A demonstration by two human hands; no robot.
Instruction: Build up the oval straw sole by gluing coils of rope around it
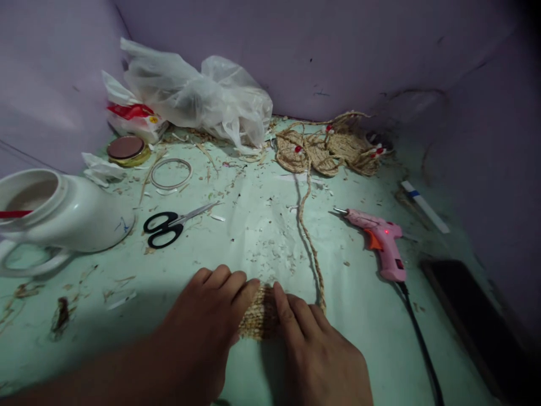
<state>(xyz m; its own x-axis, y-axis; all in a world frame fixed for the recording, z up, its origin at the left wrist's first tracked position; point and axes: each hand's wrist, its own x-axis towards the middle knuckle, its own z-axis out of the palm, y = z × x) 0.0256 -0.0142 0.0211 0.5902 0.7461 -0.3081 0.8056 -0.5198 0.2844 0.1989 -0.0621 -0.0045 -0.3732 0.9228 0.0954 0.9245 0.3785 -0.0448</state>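
One left hand (pixel 214 317), one right hand (pixel 319 344), one woven piece (pixel 258 317) between

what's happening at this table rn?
A person is holding a small straw-coloured woven piece between the left hand and right hand. A braided cord runs from near the bead-trimmed braided pieces at the back down to the right hand; whether it joins the held piece is hidden. The pink glue gun lies to the right, its red light on, and the black-handled scissors lie to the left, neither in hand.
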